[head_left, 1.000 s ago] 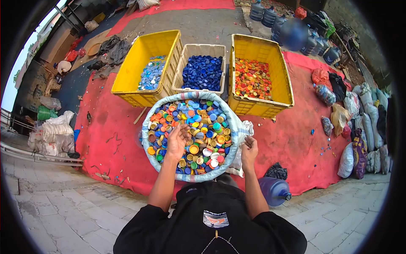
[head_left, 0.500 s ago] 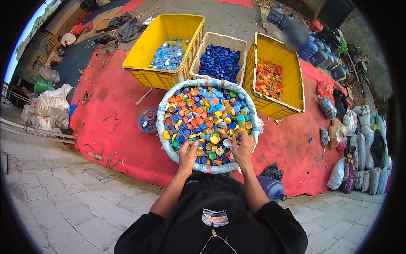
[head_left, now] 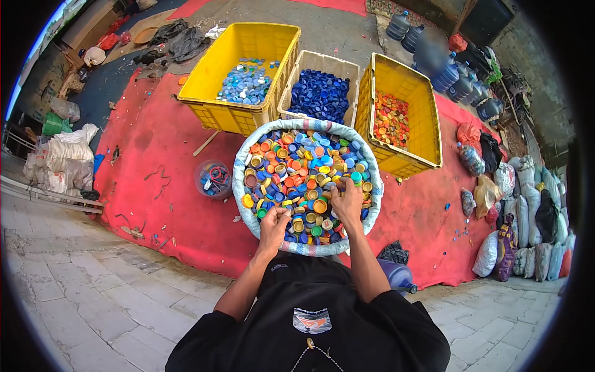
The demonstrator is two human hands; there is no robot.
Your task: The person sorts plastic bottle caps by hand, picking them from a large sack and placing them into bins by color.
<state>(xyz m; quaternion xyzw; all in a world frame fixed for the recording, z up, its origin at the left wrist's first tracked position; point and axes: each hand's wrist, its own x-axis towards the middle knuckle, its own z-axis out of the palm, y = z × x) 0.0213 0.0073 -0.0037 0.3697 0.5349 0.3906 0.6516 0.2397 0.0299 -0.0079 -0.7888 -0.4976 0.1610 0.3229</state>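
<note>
A round basket rimmed with pale blue wrapped cloth stands right in front of me, full of mixed bottle caps in orange, blue, yellow, green and white. Over the caps at its near left side is my left hand, thumb and fingers pinched together; whatever they hold is too small to make out. My right hand reaches farther in, right of the middle, its curled fingertips down among the caps near a teal one. Those fingertips are partly hidden, so any cap in them does not show clearly.
Beyond the basket stand a yellow crate of light blue caps, a whitish crate of dark blue caps and a yellow crate of red-orange caps. A clear tub sits left; a water jug lies near right. Stuffed sacks line the right.
My right hand has moved forward and slightly left over the caps. My left hand stays near the basket's near left side, still pinched. The view has shifted slightly.
</note>
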